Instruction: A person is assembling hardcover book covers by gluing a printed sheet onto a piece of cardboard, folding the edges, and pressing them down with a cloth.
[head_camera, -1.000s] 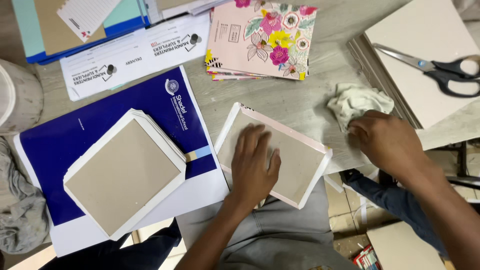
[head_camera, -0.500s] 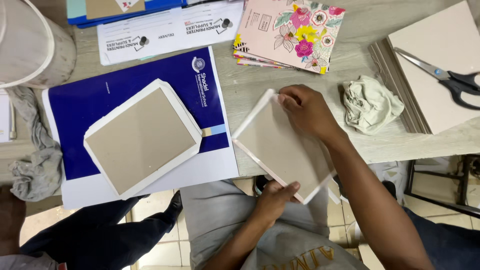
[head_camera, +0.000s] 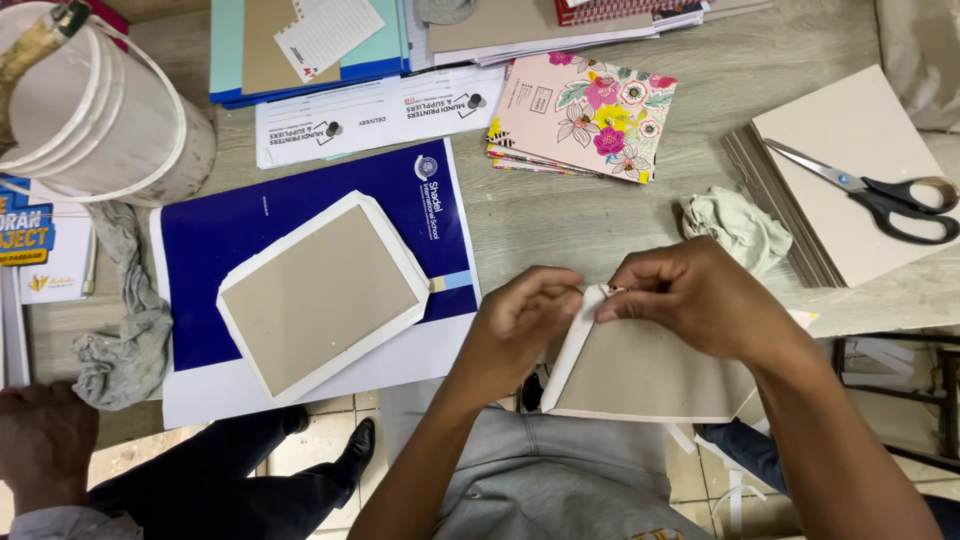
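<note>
The only camera rides on my head, looking almost straight down over my lap at the near edge of the worktable (head_camera: 560, 215). It sits close, my forearms filling the lower frame (floor tiles show beneath). No second view shares the scene.

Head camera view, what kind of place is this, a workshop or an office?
Probably a small bookbinding or stationery workshop. Both hands fold a paper-wrapped grey board at the table edge, a stack of cut boards carries scissors, and a white bucket holds a brush.
</note>
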